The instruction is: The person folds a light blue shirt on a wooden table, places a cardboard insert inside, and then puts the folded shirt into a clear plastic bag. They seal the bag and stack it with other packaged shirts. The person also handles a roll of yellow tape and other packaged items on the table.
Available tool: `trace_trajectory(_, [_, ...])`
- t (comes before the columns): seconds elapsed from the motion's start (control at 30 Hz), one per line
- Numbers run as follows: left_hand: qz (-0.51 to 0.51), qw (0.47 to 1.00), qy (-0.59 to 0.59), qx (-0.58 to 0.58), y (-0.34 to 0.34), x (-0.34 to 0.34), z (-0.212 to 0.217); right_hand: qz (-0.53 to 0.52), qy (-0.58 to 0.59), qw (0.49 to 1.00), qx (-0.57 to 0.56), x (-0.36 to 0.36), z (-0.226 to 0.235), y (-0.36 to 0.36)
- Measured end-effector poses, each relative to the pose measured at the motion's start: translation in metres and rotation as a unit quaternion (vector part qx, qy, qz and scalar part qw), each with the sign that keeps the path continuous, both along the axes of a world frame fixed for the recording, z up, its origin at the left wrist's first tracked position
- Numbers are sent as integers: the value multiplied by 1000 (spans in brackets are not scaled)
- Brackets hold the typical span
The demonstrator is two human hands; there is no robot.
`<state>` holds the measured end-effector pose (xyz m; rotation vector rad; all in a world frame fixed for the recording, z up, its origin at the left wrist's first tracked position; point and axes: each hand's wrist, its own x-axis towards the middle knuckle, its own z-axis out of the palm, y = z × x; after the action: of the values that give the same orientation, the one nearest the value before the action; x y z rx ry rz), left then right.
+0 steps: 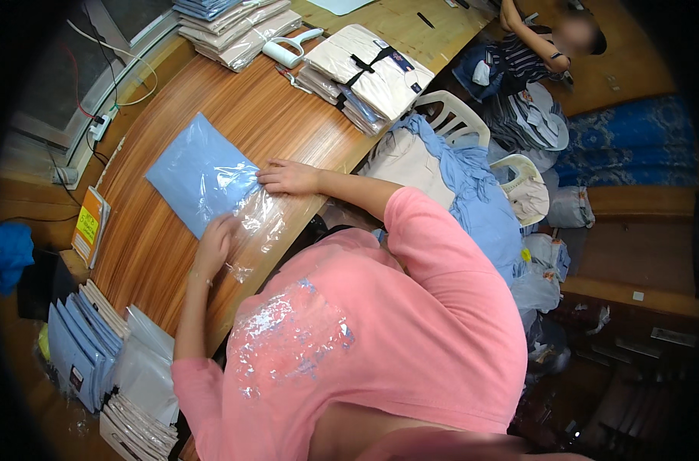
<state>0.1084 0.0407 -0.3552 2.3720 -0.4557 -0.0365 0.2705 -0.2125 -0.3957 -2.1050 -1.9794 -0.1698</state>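
A folded light blue garment in a transparent plastic bag lies flat on the wood-grain table in front of me. The bag's loose, crinkled end reaches past the fabric toward the table edge. My right hand rests palm down on the bag's right side, fingers stretched out toward the blue cloth. At the near corner of the garment is my left hand, its fingers slightly bent and touching the bag's edge. Whether those fingers pinch the plastic does not show.
Packed cream garments, a white lint roller and another garment stack stand at the table's far side. Folded blue pieces are at the lower left. Cloth-laden plastic chairs stand at the right; another person is beyond.
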Motion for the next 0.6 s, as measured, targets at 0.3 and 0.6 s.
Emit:
trace_trajectory(0.3, [91, 977, -145, 124, 55, -55, -44, 14, 7, 1000, 12, 12, -9, 8])
trace_trajectory(0.6, [46, 974, -140, 170, 64, -59, -40, 39, 14, 999, 17, 6, 12, 14])
